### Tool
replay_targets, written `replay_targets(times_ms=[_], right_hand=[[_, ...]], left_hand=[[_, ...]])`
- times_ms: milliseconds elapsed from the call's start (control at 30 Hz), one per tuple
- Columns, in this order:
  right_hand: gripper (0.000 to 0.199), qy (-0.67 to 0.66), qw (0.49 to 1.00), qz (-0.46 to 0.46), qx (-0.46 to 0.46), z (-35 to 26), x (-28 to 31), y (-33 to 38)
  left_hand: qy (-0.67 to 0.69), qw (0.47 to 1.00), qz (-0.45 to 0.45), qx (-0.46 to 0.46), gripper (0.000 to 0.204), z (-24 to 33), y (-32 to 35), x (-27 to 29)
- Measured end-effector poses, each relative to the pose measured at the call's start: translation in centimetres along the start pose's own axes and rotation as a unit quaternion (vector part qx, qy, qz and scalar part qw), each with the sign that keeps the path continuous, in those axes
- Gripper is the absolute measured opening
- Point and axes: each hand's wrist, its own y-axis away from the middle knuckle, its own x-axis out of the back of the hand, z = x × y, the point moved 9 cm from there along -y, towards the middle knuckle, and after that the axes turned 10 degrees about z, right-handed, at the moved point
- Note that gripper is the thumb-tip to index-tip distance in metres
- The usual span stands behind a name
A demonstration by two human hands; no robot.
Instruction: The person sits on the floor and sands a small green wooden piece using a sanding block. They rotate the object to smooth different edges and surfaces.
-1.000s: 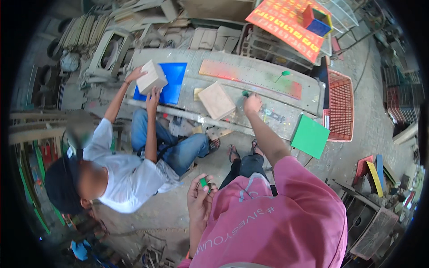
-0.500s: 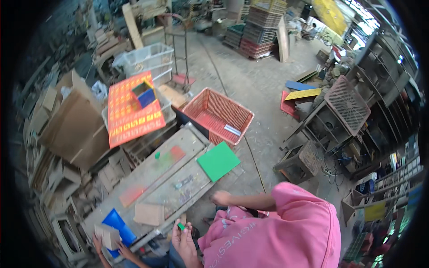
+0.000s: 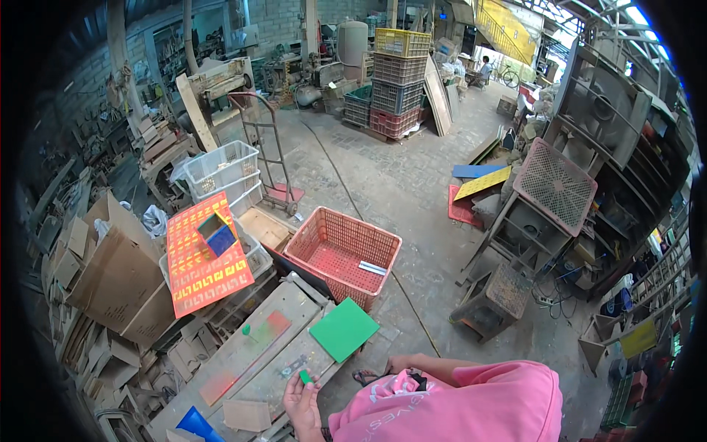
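My left hand (image 3: 300, 407) is raised over the near edge of the workbench (image 3: 173, 401). Its thumb and fingertips pinch a small green block (image 3: 305, 376). My right hand (image 3: 398, 365) rests low in front of me, beside my pink shirt; its fingers are too small and partly hidden to read. A flat green board (image 3: 344, 329) lies on the bench beyond my left hand. Closer in are a plain brown wooden piece (image 3: 247, 415) and a blue piece (image 3: 197, 425) cut off by the lower edge. A small green item (image 3: 246, 330) sits near red paint stains.
Past the bench stands a red plastic crate (image 3: 342, 254) holding a pale strip. An orange-and-yellow patterned sheet (image 3: 210, 254) carries a small coloured box (image 3: 218, 236). A wooden stool (image 3: 493, 302), stacked crates (image 3: 398, 96), a hand truck (image 3: 269, 155) and a floor cable surround the space.
My view has tilted up, so the bench and crates appear lower. My left hand still pinches the green block. Another person's hands and a wooden box, earlier at lower left, are mostly out of view.
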Motion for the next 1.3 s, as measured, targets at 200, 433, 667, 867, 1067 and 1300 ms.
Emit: replay_targets(times_ms=[200, 433, 667, 867, 1067, 1300], right_hand=[[0.036, 0.031, 0.998, -0.051, 0.011, -2.1, 1.8, -1.3], [0.020, -0.235, 0.932, 0.240, 0.138, -26.5, 12.2, -3.3], [0.024, -0.300, 0.784, 0.130, 0.528, -57.2, 12.6, 8.8], [0.020, -0.195, 0.682, 0.062, 0.703, -66.3, 7.0, 14.2], [0.024, -0.222, 0.565, -0.018, 0.794, -68.5, 3.5, 18.0], [0.033, -0.152, 0.467, -0.072, 0.868, -67.4, 0.2, 21.3]], left_hand=[[0.060, 0.996, 0.036, -0.055, 0.044, 0.7, 1.2, 1.0], [0.091, 0.974, 0.068, -0.197, 0.048, 9.1, 5.9, 6.6], [0.138, 0.900, 0.150, -0.385, 0.050, 17.4, 18.8, 9.6], [0.143, 0.803, 0.271, -0.511, 0.048, 18.7, 26.9, 11.9], [0.166, 0.732, 0.345, -0.563, 0.047, 17.1, 31.3, 11.1], [0.199, 0.716, 0.328, -0.583, 0.045, 15.1, 33.4, 10.5]])
